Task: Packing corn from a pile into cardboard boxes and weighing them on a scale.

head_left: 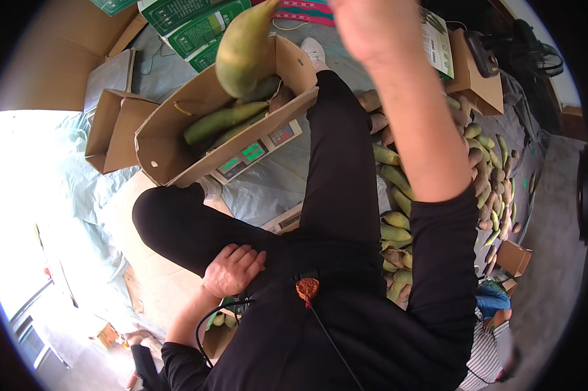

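Note:
My right hand is raised at the top edge, blurred, with its fingers past the frame. A large pale-green radish hangs tilted over an open cardboard box. Its narrow end runs out of view toward my right hand, which appears to hold it, though the grip itself is hidden. Inside the box lie several long green radishes and a brownish one. The box sits on a scale with a lit green display. My left hand rests on my thigh, holding nothing, its fingers loosely bent.
Several green radishes and brown roots are heaped on the right. Green cartons stand beyond the box, and a smaller open carton is left of it. Plastic sheeting covers the floor. A person in stripes is at lower right.

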Demonstrator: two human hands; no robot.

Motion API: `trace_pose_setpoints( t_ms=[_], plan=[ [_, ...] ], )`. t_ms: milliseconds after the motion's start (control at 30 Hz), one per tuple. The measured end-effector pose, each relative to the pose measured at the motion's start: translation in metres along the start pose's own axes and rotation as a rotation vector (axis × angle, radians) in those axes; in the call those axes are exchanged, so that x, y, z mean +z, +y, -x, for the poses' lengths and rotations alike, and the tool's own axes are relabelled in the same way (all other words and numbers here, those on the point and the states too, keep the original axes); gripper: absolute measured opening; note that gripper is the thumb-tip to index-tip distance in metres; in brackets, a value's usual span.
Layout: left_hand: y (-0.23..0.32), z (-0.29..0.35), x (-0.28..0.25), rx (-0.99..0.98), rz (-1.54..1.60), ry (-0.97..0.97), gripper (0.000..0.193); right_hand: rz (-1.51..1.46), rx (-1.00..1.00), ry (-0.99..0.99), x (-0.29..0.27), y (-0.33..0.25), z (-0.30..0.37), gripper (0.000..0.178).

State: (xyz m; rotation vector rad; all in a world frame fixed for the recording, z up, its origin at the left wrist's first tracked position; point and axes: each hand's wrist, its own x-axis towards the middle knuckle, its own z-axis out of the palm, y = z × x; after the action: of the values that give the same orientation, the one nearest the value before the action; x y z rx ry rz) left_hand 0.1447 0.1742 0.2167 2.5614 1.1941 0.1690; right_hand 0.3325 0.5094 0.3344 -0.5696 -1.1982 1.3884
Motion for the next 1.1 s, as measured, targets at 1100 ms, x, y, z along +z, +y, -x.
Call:
trace_pose_setpoints(
  t_ms=[1100],
  plan=[
    [0.003,-0.031,0.019,0.068,0.037,-0.164,0.028,1.367,1.211,0.449,-0.336,0.101,0.523,0.013]
  ],
)
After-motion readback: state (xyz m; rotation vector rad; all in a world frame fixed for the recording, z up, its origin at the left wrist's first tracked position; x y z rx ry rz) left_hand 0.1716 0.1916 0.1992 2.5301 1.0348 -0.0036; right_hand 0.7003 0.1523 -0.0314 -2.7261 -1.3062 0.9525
